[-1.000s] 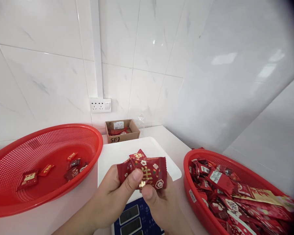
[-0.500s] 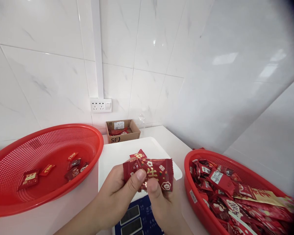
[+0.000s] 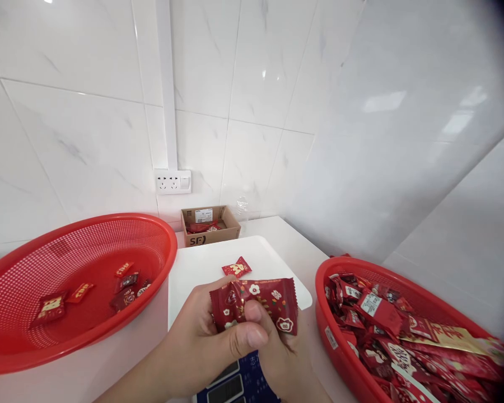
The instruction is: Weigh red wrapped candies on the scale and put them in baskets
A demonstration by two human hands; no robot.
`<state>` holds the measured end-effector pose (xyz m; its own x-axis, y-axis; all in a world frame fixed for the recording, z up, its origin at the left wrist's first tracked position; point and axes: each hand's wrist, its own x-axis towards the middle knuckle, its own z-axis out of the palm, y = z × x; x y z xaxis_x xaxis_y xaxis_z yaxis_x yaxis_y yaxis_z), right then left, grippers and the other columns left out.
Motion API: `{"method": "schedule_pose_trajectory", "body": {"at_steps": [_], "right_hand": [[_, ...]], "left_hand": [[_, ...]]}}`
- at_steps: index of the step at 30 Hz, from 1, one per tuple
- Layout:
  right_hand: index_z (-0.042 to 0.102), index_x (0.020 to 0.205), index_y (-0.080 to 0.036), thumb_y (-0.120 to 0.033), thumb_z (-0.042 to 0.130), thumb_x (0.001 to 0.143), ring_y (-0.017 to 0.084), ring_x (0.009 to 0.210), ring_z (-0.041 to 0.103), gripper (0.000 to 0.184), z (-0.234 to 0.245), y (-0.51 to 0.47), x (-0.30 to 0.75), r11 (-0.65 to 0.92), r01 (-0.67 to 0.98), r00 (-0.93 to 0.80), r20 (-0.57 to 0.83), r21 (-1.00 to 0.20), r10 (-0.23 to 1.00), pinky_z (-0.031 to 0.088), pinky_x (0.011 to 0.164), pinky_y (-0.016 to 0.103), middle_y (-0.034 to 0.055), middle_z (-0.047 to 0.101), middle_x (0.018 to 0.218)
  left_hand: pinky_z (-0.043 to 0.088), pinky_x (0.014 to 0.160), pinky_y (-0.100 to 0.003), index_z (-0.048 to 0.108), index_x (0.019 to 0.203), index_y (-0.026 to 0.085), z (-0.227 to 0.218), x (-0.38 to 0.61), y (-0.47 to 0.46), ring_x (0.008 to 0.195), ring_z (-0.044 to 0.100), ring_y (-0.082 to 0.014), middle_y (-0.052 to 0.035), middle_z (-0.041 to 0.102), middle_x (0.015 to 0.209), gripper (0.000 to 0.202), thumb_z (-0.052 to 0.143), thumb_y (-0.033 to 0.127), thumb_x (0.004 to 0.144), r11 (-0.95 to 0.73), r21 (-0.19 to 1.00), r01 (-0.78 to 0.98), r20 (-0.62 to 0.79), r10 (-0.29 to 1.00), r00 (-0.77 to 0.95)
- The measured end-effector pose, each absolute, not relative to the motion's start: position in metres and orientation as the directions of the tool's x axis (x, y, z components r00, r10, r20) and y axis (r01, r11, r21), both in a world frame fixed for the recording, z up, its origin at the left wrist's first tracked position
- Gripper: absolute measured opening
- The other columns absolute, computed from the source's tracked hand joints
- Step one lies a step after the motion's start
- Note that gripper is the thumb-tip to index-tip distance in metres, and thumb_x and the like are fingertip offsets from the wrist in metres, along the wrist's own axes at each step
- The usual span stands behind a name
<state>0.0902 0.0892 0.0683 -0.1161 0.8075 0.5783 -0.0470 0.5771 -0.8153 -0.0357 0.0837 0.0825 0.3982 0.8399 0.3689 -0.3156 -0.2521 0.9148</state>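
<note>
In the lower centre of the frame, the left hand [image 3: 205,341] and right hand [image 3: 283,350] are holding a dark red packet [image 3: 285,299], their fingers closing around it and thumbs crossing in front. A smaller red sweet [image 3: 237,268] is lying just beyond, on the white scale plate [image 3: 201,263]. The crossed thumbs could be creasing the wrapper if pressing hard; a loosening grip could be dropping the packet onto the plate or blue panel [image 3: 258,378] below.
</note>
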Motion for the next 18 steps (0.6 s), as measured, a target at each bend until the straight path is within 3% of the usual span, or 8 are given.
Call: {"method": "schedule_pose_trajectory", "body": {"at_steps": [7, 12, 15, 18], "right_hand": [[0.075, 0.086, -0.026, -0.043, 0.057, 0.093, 0.020, 0.069, 0.072, 0.027, 0.073, 0.091, 0.090, 0.576, -0.087, -0.124, 0.582, -0.813, 0.803, 0.061, 0.069, 0.029, 0.0019, 0.077, 0.079], [0.074, 0.083, -0.025, -0.033, 0.057, 0.093, 0.019, 0.062, 0.070, 0.021, 0.076, 0.095, 0.091, 0.635, -0.143, -0.169, 0.651, -0.759, 0.740, 0.060, 0.062, 0.027, 0.0009, 0.075, 0.071], [0.073, 0.083, -0.023, -0.042, 0.060, 0.092, 0.020, 0.066, 0.071, 0.025, 0.070, 0.094, 0.091, 0.554, -0.076, -0.105, 0.559, -0.829, 0.822, 0.061, 0.063, 0.028, 0.0030, 0.075, 0.074], [0.074, 0.091, -0.023, -0.052, 0.056, 0.092, 0.022, 0.078, 0.072, 0.035, 0.057, 0.095, 0.090, 0.473, -0.126, -0.119, 0.487, -0.872, 0.865, 0.061, 0.074, 0.032, 0.0057, 0.077, 0.087]], "left_hand": [[0.052, 0.077, -0.027, 0.074, 0.098, 0.020, 0.084, -0.034, 0.083, 0.086, 0.065, -0.0201, -0.0044, 0.071, 0.089, 0.026, 0.070, 0.042, 0.083, -0.265, 0.910, -0.319, 0.378, 0.847, 0.373], [0.051, 0.076, -0.026, 0.073, 0.091, 0.020, 0.083, -0.035, 0.083, 0.079, 0.063, -0.0170, -0.0014, 0.069, 0.082, 0.020, 0.069, 0.039, 0.085, -0.289, 0.908, -0.303, 0.388, 0.853, 0.349], [0.052, 0.078, -0.028, 0.073, 0.096, 0.019, 0.080, -0.036, 0.084, 0.084, 0.064, -0.0200, -0.0042, 0.071, 0.088, 0.027, 0.064, 0.042, 0.088, -0.308, 0.917, -0.252, 0.383, 0.858, 0.343], [0.053, 0.075, -0.029, 0.073, 0.098, 0.015, 0.077, -0.036, 0.084, 0.089, 0.065, -0.0229, -0.0084, 0.072, 0.091, 0.037, 0.053, 0.046, 0.094, -0.347, 0.924, -0.159, 0.379, 0.884, 0.275]]}}
